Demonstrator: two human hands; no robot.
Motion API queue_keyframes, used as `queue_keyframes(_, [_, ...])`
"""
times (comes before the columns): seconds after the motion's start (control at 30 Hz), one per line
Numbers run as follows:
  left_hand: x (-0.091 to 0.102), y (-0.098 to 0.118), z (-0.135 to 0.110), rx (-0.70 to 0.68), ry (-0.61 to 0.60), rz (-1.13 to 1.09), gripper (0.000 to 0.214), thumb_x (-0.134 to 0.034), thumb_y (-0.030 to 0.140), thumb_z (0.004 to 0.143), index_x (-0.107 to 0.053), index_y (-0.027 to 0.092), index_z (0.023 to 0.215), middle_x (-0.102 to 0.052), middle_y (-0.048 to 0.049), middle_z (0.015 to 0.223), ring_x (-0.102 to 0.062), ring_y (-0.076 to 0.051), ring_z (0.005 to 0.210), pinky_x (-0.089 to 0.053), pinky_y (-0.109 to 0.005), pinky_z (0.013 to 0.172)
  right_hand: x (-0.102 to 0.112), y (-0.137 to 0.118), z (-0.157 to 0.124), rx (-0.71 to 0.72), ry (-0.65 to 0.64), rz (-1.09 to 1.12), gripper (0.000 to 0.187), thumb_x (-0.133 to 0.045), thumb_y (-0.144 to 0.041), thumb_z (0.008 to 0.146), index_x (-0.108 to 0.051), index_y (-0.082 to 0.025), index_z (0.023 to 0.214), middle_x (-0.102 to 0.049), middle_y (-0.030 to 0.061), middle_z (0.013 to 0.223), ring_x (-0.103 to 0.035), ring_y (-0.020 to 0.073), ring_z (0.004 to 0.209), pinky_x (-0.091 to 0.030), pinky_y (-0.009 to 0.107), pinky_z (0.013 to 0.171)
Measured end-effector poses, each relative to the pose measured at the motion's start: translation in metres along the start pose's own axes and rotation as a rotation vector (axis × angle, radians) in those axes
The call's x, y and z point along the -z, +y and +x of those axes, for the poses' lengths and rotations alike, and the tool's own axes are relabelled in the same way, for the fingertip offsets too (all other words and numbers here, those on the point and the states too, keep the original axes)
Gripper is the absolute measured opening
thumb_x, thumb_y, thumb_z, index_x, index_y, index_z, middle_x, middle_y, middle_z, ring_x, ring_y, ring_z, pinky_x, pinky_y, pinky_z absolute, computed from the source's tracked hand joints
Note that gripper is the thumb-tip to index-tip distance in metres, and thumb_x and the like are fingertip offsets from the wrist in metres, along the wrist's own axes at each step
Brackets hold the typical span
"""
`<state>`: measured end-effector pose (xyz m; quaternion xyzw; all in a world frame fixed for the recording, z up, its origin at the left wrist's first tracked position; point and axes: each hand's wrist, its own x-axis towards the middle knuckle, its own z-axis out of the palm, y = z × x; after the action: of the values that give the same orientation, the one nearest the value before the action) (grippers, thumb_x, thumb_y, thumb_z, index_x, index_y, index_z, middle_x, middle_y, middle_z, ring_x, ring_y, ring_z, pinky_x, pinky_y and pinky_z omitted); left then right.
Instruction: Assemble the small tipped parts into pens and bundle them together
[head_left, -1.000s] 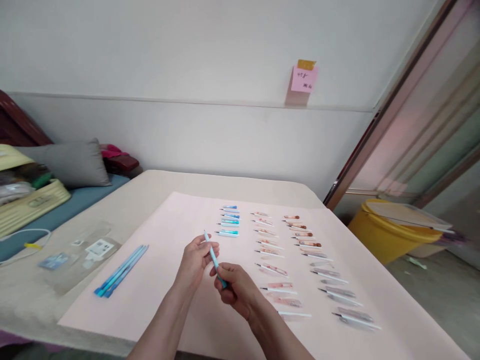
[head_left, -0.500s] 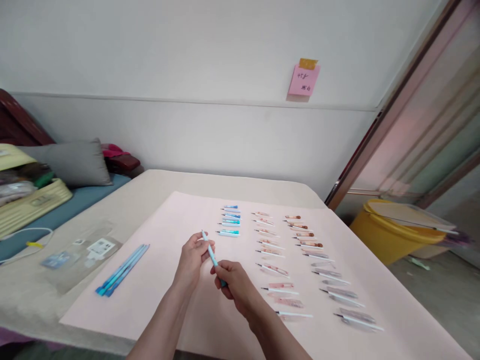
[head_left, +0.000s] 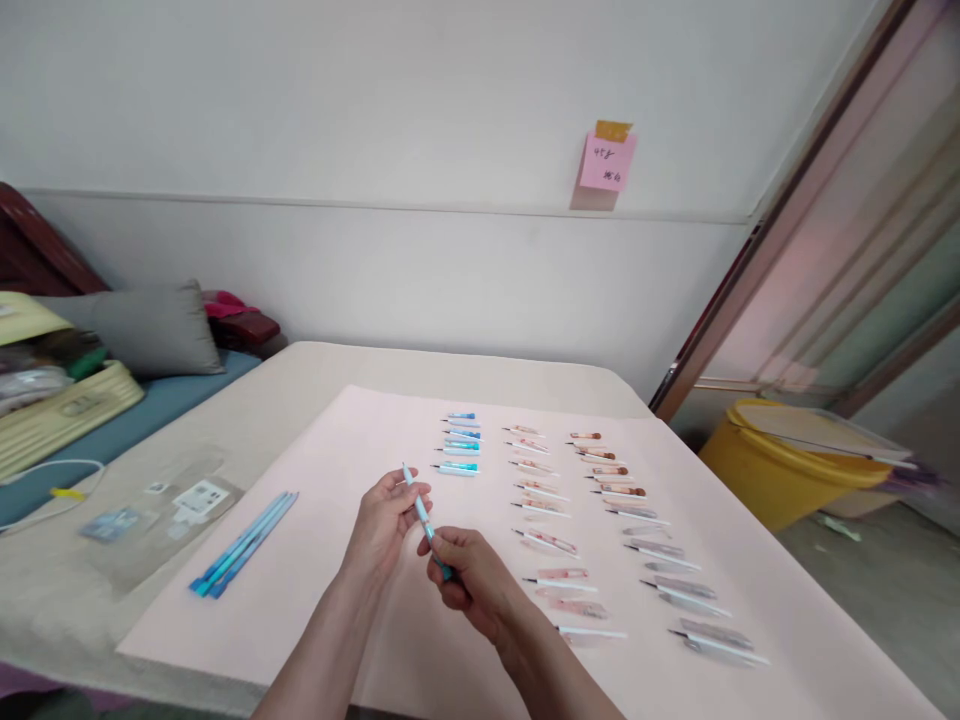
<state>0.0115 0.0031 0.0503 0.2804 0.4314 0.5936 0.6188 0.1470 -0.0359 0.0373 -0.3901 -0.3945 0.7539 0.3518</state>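
Both my hands hold one light blue pen above a pink sheet. My left hand pinches its upper end with the fingers closed. My right hand grips its lower end in a closed fist. On the sheet beyond the hands lie three columns of short pen parts: blue ones, orange-pink ones and brown and grey ones. Several long blue pens lie side by side at the sheet's left edge.
A beige table carries the sheet; clear plastic packaging lies on its left part. A yellow case and grey cushion sit on a bed at left. A yellow tub stands on the floor at right. A pink note is on the wall.
The pen and both hands have barely shifted; the pen's upper tip sits slightly lower and further left than a second ago.
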Motion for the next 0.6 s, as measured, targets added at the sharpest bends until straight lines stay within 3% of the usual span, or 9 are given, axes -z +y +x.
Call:
queue_keyframes(0.13, [0.001,-0.003,-0.002,-0.036,0.077,0.126,0.027,-0.074,0.027,0.062,-0.061,0.014,0.081,-0.062,-0.0025,0.072,-0.058,-0.011,0.067,-0.048,-0.025,0.069,-0.003,0.002,0.005,0.076,0.173,-0.228,0.017,-0.054,-0.030,0.076,-0.057,-0.014,0.070,-0.048,-0.0041,0.047,-0.029,0.0045,0.039,-0.015,0.022,0.042])
queue_keyframes(0.2, [0.002,-0.004,-0.002,-0.063,0.081,0.205,0.024,-0.073,0.031,0.062,-0.061,0.013,0.074,-0.057,0.0009,0.063,-0.053,-0.009,0.059,-0.046,-0.023,0.062,-0.004,0.002,0.005,0.075,0.186,-0.238,0.017,-0.054,-0.030,0.076,-0.056,-0.014,0.069,-0.047,-0.0044,0.047,-0.029,0.0045,0.039,-0.015,0.022,0.042])
queue_keyframes(0.37, [0.003,-0.004,0.001,-0.009,-0.017,0.114,0.023,-0.072,0.026,0.064,-0.062,0.011,0.079,-0.060,-0.0024,0.069,-0.054,-0.010,0.060,-0.045,-0.022,0.059,0.002,0.004,0.001,-0.019,-0.032,0.125,0.024,-0.057,-0.038,0.077,-0.056,-0.014,0.083,-0.047,-0.0058,0.052,-0.018,0.0011,0.034,-0.006,0.022,0.041])
queue_keyframes(0.6, [-0.001,-0.001,-0.002,0.060,-0.092,0.026,0.024,-0.069,0.020,0.068,-0.062,0.011,0.089,-0.063,-0.0064,0.076,-0.058,-0.011,0.062,-0.047,-0.023,0.059,0.007,0.008,0.000,-0.080,-0.119,0.329,0.027,-0.062,-0.039,0.076,-0.055,-0.015,0.086,-0.045,-0.0073,0.053,-0.017,0.0003,0.034,-0.005,0.020,0.040])
